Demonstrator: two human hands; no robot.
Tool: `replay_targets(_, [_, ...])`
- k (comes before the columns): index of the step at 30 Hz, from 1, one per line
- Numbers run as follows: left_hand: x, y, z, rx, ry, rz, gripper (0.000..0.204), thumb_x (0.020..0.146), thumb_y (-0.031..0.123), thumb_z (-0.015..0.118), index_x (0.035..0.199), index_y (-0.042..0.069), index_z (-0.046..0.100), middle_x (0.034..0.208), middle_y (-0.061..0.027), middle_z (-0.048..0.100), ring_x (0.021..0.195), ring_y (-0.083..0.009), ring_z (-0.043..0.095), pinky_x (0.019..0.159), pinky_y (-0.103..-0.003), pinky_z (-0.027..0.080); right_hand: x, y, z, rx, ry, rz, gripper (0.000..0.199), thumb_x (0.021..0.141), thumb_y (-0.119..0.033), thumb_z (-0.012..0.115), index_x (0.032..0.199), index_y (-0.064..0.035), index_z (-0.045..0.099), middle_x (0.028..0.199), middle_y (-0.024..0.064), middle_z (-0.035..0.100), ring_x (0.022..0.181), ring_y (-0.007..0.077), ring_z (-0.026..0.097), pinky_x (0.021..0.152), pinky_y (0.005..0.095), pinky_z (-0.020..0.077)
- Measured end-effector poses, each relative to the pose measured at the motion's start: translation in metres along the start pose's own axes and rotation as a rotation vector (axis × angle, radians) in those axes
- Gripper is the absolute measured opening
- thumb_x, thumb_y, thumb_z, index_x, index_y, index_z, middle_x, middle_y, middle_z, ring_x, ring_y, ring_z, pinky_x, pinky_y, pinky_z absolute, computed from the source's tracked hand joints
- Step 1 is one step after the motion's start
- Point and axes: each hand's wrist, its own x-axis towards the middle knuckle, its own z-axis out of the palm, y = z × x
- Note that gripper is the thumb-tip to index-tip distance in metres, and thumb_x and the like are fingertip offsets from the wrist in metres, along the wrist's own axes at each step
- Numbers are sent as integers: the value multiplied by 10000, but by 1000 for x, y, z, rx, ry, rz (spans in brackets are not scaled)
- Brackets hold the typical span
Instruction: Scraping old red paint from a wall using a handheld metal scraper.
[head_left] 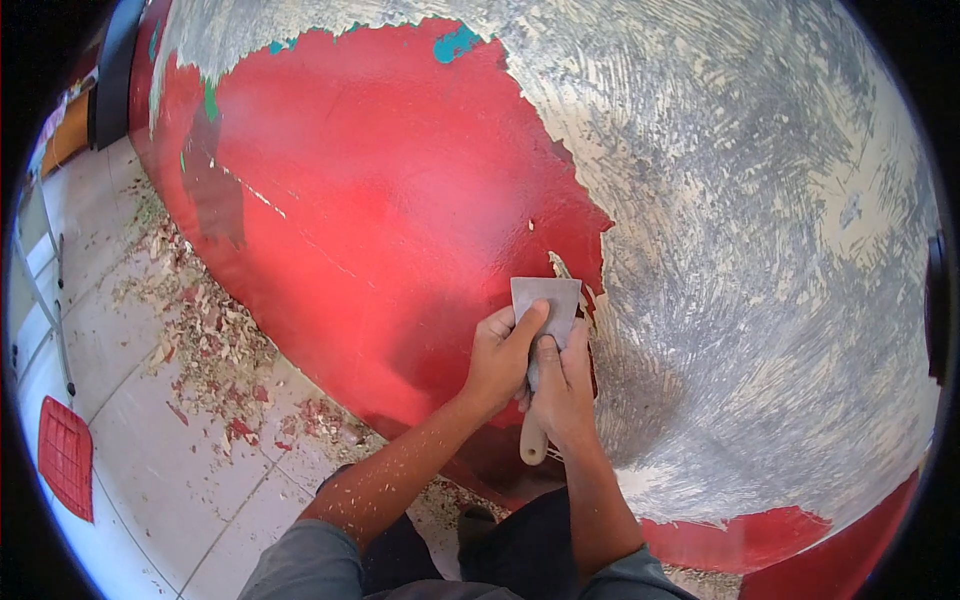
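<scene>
Both my hands grip a putty knife (545, 288) with a wide grey metal blade and a pale handle with a hole in its end. My left hand (500, 355) is closed round the left side of the tool, thumb pressed on the blade. Beside it, my right hand (565, 390) wraps the handle and lower blade, its thumb pointing up. The blade's edge faces away from me, over red paint (400, 190) on a large wall, close to the ragged border with a scraped grey and cream area (740, 240). A lifted paint strip (558, 265) shows just past the blade.
Paint flakes (225, 350) lie heaped on the tiled floor (150, 450) along the wall's base. At the left are a red plastic basket-like object (66, 458) and thin metal legs (45, 290). A dark upright panel (113, 75) stands at the far left.
</scene>
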Motion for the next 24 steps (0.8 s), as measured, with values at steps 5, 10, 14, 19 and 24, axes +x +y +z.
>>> replay_targets(5, [0,-8,12,-116,85,118,211,931,254,516,903,50,558,699,6,554,575,-51,501,463,-216,412,9,-2,-13,67,-146,240,234,934,-130,368,1119,12,382,887,153,516,821,211,544,722,339,438])
replay_targets(10, [2,-3,16,-47,116,101,194,929,227,522,893,39,554,737,6,555,624,-56,498,525,-230,422,17,30,-8,34,-99,-25,178,959,-161,344,1078,-45,406,677,37,475,434,82,436,364,235,364])
replay_targets(14, [15,-9,5,42,215,141,185,926,199,516,888,22,550,716,7,554,623,-68,499,540,-247,420,28,28,5,-107,-59,-162,184,960,-156,330,1082,-40,406,679,40,473,458,87,446,377,239,372])
replay_targets(19, [14,23,6,-13,129,33,161,924,199,519,923,40,538,805,-25,580,696,-94,538,614,-263,454,32,2,9,10,-151,58,191,963,-155,307,1084,-43,402,691,44,477,456,86,445,375,239,372])
replay_targets(24, [12,10,3,75,173,66,171,920,179,520,899,12,554,742,-10,564,645,-71,497,576,-249,426,19,-3,11,153,-113,178,164,968,-162,303,1045,-56,401,673,31,474,433,79,429,350,235,354])
